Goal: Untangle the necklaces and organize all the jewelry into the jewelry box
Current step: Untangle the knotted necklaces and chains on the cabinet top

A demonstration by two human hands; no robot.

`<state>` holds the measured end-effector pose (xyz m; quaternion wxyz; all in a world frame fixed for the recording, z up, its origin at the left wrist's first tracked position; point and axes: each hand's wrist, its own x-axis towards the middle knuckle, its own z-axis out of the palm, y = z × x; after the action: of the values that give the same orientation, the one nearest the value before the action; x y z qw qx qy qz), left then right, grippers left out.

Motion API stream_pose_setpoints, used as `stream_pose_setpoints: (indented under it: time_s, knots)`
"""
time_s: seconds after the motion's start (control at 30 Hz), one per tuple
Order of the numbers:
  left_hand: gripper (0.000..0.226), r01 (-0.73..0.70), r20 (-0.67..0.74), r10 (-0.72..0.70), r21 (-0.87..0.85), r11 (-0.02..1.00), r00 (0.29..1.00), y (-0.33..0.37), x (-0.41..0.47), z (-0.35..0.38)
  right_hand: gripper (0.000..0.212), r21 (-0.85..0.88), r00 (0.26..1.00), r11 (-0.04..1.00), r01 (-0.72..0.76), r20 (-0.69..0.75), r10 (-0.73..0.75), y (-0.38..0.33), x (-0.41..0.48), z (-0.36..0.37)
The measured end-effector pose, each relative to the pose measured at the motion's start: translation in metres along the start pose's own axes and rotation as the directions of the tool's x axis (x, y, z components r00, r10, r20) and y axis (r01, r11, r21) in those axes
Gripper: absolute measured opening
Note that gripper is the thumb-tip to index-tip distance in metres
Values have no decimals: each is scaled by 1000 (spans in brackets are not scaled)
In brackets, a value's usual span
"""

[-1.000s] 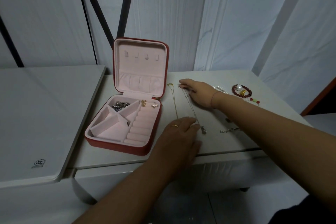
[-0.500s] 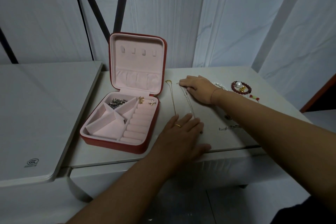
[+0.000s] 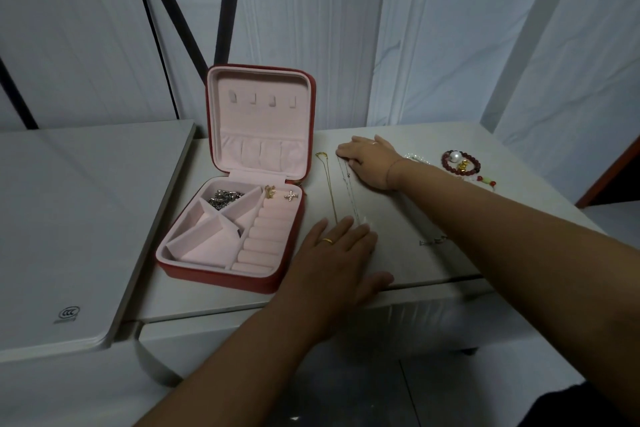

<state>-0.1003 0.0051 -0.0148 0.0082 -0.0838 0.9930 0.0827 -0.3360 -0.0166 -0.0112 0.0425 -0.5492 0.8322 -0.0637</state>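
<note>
**On the worktop, two chains pinned flat for parting**

Across the pale worktop (image 3: 398,250), the red jewelry box (image 3: 214,276) stands open at 9 o'clock, its lid (image 3: 259,80) upright. The left hand (image 3: 337,253) lies at 6 o'clock, fingers straight and released, pressing the near ends of both chains. The right hand (image 3: 367,158), at 12 o'clock, grips nothing; its fingers rest on the far end of the silver necklace (image 3: 348,184). The gold necklace (image 3: 329,184) runs just beside it on the box side, from 12 toward 6. Whether the two cross under the left hand cannot be told.

The step in hand looks like drawing the chains apart. It would go best with both ends held down and one chain slid sideways slowly, low on the surface, since such thin links are likely to kink or snag if lifted together.

Inside the box, the compartment at 11 o'clock holds a heap of silver chain (image 3: 225,198). At the 12 o'clock end of the ring rolls sit a gold charm (image 3: 269,191) and a cross-shaped stud (image 3: 290,196).

Out at 2 o'clock wait a red bead bracelet (image 3: 450,166) and a clear bead bracelet (image 3: 415,158); a small silver piece (image 3: 433,241) lies at 3 o'clock.
</note>
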Motion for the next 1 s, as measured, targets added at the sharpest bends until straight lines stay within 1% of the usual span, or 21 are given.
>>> stream_pose_setpoints:
  time_s: [0.1, 0.2, 0.37, 0.47, 0.57, 0.6, 0.67, 0.77, 0.83, 0.87, 0.93, 1.0]
  knots:
    - [73, 2, -10, -2, 26, 1000, 1000, -1, -1, 1, 42, -23, 1000, 1000, -12, 7, 12, -4, 2, -2]
    - [66, 8, 17, -8, -4, 1000, 1000, -1, -1, 1, 42, -32, 1000, 999, -21, 7, 21, -6, 3, -3]
    - [73, -1, 14, 1, -16, 1000, 1000, 1, 0, 0, 45, -27, 1000, 999, -26, 6, 26, -5, 2, -1]
    - [78, 4, -9, -4, -21, 1000, 1000, 2, 0, -1, 47, 46, 997, 998, -36, -67, 39, -5, -4, 0]
    - [82, -14, -115, 11, -22, 1000, 993, 1, -2, -3, 46, 137, 984, 990, -39, -170, 63, -7, -16, -5]
    - [80, -17, -146, 15, -17, 1000, 989, 0, -4, -5, 45, 175, 974, 984, -33, -215, 71, -9, -22, -9]
    - [66, 0, -186, -2, -15, 1000, 982, -5, -5, -10, 43, 265, 955, 964, -6, -283, 84, -15, -38, -17]
    - [60, 74, -319, -102, -98, 992, 942, -17, -15, -26, 41, 451, 950, 892, 7, -281, 135, -33, -68, -27]
    - [56, 116, -418, -208, -234, 965, 884, -25, -30, -42, 45, 528, 960, 849, 0, -238, 148, -49, -86, -30]
    - [54, 157, -444, -286, -305, 939, 849, -31, -39, -49, 48, 541, 967, 841, 0, -214, 137, -59, -95, -31]
    - [47, 261, -437, -452, -430, 864, 778, -48, -54, -56, 57, 531, 984, 847, -3, -149, 97, -84, -111, -31]
    - [35, 372, -405, -571, -471, 800, 714, -70, -63, -56, 67, 532, 996, 847, -12, -64, 54, -111, -127, -30]
